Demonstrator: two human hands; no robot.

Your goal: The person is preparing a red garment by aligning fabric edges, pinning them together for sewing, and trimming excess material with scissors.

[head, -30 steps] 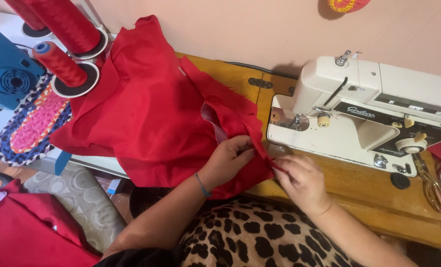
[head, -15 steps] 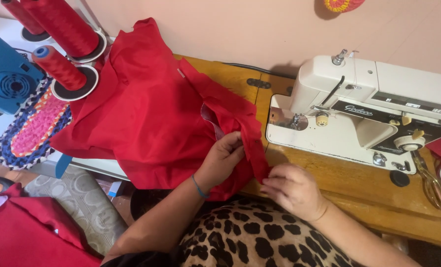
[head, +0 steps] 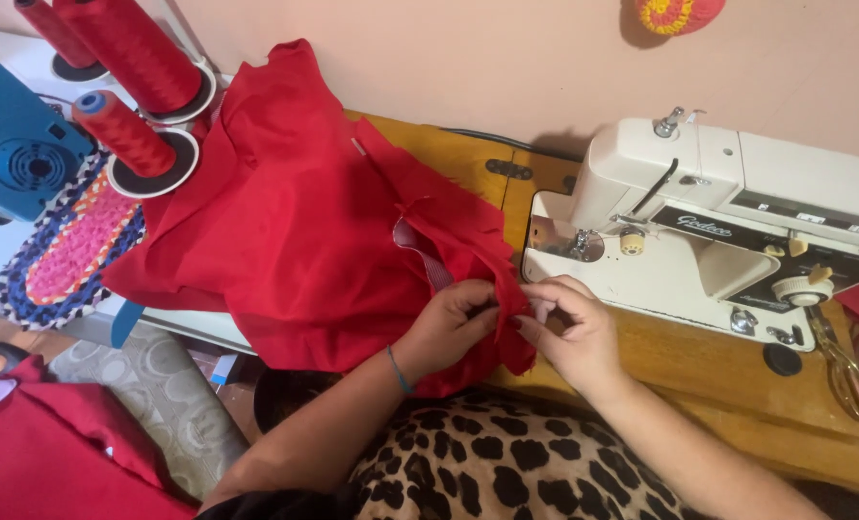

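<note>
A large piece of red fabric (head: 295,231) lies spread over the left part of the wooden sewing table (head: 699,371) and hangs off its front edge. My left hand (head: 454,323) pinches the fabric's folded edge near the table front. My right hand (head: 574,332) meets it from the right and pinches the same edge, fingertips almost touching the left hand's. A pale grey strip (head: 428,260) shows along the fold just above my hands. The white sewing machine (head: 728,231) stands right of the fabric, its needle area close to the cloth.
Three red thread cones (head: 126,58) stand at the back left beside a blue device (head: 20,154) and a braided oval mat (head: 73,246). Scissors (head: 848,371) lie at the table's right edge. More red cloth (head: 54,457) sits at the lower left. Leopard-print clothing (head: 507,467) covers my lap.
My right hand has come back up from the table's front edge to the fabric fold and now pinches it beside my left hand. The view has shifted slightly.
</note>
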